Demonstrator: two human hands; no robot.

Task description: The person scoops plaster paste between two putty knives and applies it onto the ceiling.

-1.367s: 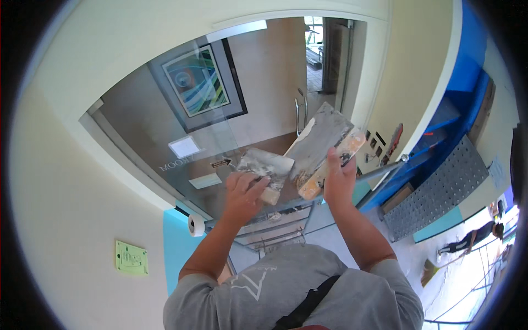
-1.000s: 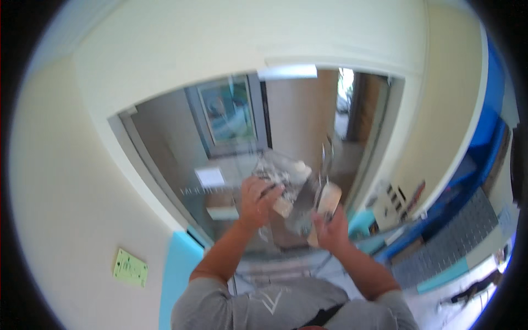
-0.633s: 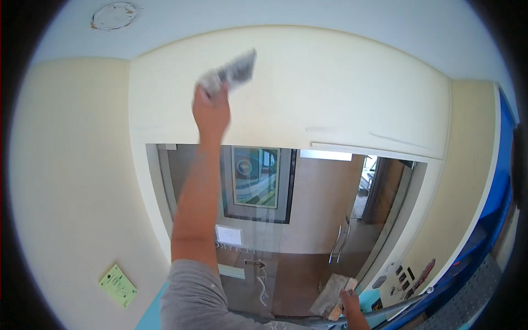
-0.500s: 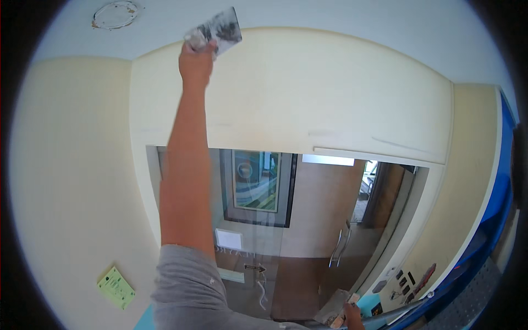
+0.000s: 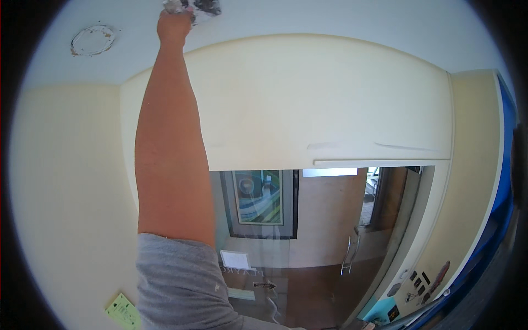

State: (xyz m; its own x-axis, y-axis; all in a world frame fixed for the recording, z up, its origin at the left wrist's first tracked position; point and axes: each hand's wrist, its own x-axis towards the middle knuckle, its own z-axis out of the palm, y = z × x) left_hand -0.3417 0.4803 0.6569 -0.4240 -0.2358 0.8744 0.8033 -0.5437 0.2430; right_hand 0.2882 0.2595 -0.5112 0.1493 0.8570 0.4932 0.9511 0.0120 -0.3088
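My left arm is stretched up at full length, and my left hand (image 5: 175, 26) is closed around a putty knife (image 5: 207, 7) against the white ceiling (image 5: 308, 16). Its wide flat blade is smeared with dark and whitish stuff and is cut off by the top edge of the picture. To the left of the hand, a round patch (image 5: 93, 41) with a rough white rim and brownish spots marks the ceiling. My right hand is out of the picture.
Below the cream wall panel (image 5: 330, 99) is a glass door (image 5: 264, 253), with a framed picture (image 5: 258, 198) behind it. Long metal handles (image 5: 346, 256) show on a brown door. A green paper (image 5: 124, 311) hangs on the left wall; blue shelving (image 5: 501, 187) stands at right.
My left hand has moved up and left with the putty knife, and the view has tilted upward. My right hand, earlier at the lower right with a flat tool, has dropped out of sight.
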